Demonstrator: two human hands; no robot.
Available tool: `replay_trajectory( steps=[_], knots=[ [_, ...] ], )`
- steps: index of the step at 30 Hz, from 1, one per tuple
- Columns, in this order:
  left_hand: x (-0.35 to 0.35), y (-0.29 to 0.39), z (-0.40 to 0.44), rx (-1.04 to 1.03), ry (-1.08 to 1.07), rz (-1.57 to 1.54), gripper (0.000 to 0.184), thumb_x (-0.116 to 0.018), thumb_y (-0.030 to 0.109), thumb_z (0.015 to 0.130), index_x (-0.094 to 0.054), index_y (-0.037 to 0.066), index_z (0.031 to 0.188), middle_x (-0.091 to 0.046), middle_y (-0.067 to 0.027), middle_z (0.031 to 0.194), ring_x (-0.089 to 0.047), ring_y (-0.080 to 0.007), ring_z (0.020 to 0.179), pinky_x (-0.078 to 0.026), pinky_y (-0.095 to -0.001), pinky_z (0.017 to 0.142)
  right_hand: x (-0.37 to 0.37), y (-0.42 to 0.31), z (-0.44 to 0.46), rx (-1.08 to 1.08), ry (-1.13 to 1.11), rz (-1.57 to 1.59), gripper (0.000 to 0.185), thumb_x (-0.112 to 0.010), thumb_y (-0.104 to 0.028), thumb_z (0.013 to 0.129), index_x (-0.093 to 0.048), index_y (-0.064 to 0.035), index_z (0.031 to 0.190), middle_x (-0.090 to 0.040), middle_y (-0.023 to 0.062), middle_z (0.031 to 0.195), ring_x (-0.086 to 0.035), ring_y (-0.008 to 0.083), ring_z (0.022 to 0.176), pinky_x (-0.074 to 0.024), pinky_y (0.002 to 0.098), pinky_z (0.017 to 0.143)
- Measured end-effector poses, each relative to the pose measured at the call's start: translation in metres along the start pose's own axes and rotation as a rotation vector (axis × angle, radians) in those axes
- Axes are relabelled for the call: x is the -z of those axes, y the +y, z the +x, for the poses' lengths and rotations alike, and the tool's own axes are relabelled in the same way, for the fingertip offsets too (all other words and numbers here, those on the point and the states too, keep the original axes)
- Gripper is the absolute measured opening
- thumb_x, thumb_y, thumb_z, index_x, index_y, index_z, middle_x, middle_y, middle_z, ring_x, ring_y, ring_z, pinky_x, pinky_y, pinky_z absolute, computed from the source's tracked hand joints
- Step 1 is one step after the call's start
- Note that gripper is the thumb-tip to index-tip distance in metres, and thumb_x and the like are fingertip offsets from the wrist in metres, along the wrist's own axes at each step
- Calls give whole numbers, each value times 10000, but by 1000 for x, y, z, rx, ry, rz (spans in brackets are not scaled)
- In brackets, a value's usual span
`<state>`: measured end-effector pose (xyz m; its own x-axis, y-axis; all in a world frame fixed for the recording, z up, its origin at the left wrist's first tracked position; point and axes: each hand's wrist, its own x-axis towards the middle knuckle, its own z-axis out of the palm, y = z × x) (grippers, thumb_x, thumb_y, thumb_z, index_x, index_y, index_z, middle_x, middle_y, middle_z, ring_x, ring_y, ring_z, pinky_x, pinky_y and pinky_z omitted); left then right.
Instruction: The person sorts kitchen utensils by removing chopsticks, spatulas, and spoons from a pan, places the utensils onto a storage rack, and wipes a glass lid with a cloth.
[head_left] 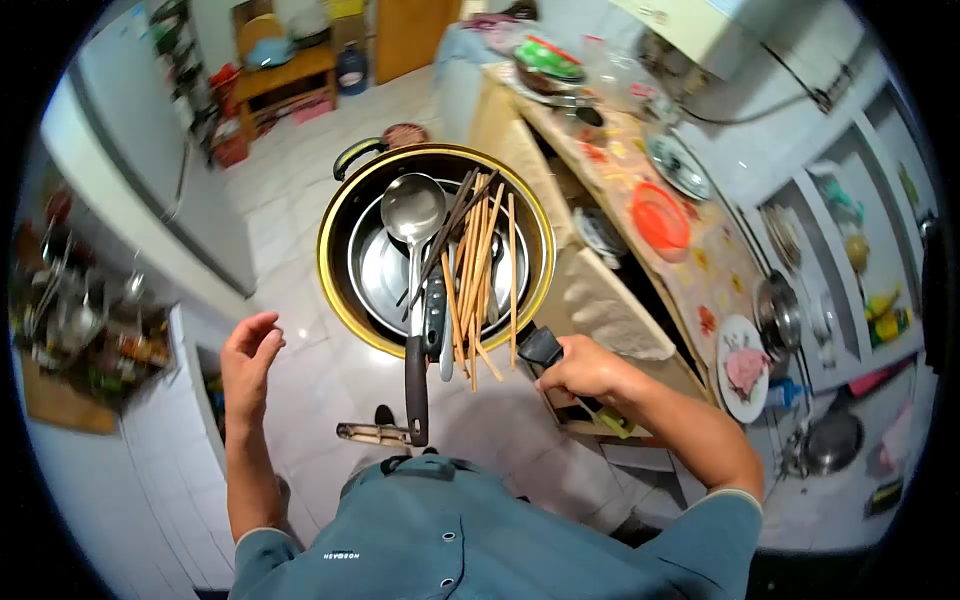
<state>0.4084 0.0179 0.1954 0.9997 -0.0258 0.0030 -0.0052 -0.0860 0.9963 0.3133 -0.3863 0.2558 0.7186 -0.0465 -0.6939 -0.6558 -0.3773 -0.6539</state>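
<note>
My right hand (pixel 585 370) is closed round the black handle of a large pot (pixel 325 252) with a gold-coloured rim. Inside the pot sits a steel basin (pixel 366 262). A ladle (pixel 413 208) lies across it, its dark handle sticking out over the near rim. Beside the ladle lie a bundle of wooden chopsticks (pixel 478 265), some darker chopsticks (pixel 448 228) and a utensil with a black, holed handle (pixel 435 315). My left hand (pixel 250 360) is off the pot, to its lower left, fingers apart and holding nothing.
Along the right runs a counter with a flowered cover (pixel 715 265), bearing a red basket (pixel 660 220), a glass lid (pixel 678 165) and a plate with pink meat (pixel 743 370). Cabinet doors (pixel 620 310) hang open below. A fridge (pixel 140 120) stands left; a wooden chair (pixel 285 85) is behind.
</note>
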Motion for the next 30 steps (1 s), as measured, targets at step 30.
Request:
replay_trajectory(
  steps=[30],
  knots=[
    [-752,34,323,715,-1012,-460,741,-557,383,896,-176,-29,1379,-413,-309,1258,-591,-330,987,-552,-353,794,284,124,-142,-435,741,602,448,-741,-83,636,-524,20,1015,-549,55,584,-519,152,479,-421,288,455]
  ],
)
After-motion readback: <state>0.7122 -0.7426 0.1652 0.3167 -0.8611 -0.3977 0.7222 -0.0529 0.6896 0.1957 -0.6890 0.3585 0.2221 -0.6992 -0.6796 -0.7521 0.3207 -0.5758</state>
